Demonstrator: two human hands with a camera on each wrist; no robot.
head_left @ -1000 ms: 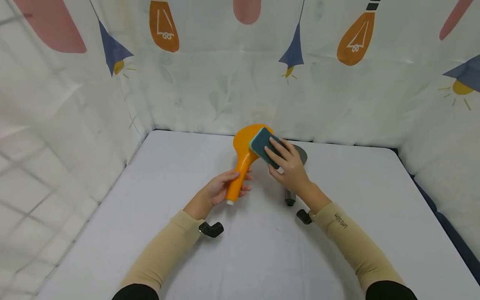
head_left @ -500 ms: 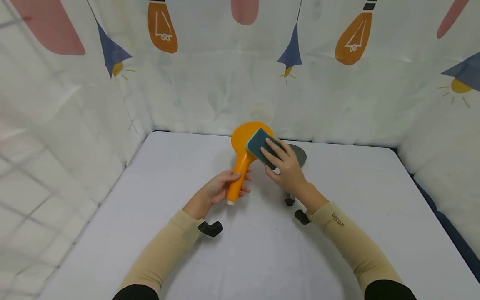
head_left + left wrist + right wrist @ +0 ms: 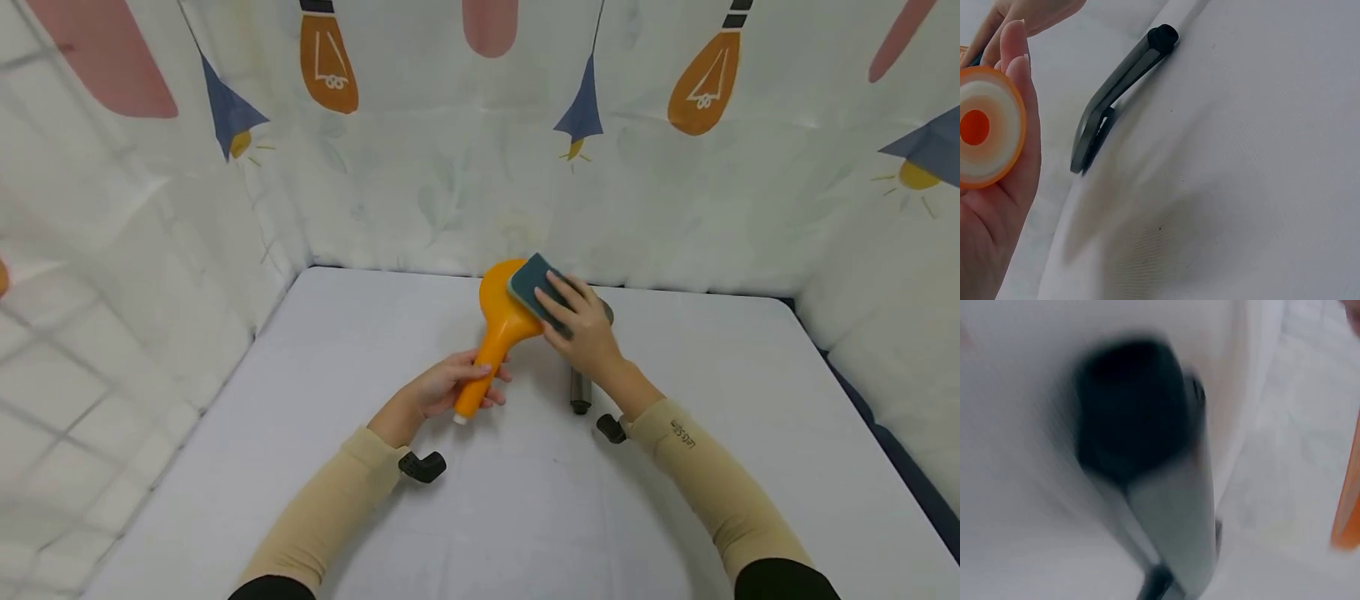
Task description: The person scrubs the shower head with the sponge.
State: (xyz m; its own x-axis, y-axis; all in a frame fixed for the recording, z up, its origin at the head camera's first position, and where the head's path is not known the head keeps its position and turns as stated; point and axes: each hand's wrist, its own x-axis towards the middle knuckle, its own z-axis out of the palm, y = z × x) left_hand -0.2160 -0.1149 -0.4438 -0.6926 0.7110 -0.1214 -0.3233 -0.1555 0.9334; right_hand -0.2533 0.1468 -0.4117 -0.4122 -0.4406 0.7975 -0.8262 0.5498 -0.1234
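Head view shows an orange shower head (image 3: pixel 502 323) tilted above the white tabletop (image 3: pixel 495 517), its handle gripped by the curled fingers and thumb of the left hand (image 3: pixel 448 385). The right hand (image 3: pixel 591 337) grips a teal sponge (image 3: pixel 531 280) against the rounded end. Partly hidden below the right hand, a grey shower head (image 3: pixel 581 392) lies on the tabletop; behind hangs a lamp-printed curtain (image 3: pixel 465 167)

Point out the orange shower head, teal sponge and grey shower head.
Orange shower head (image 3: pixel 503 326): head view, where head meets handle.
Teal sponge (image 3: pixel 531 280): head view, bare part of outer face.
Grey shower head (image 3: pixel 1121 82): left wrist view, middle of handle.
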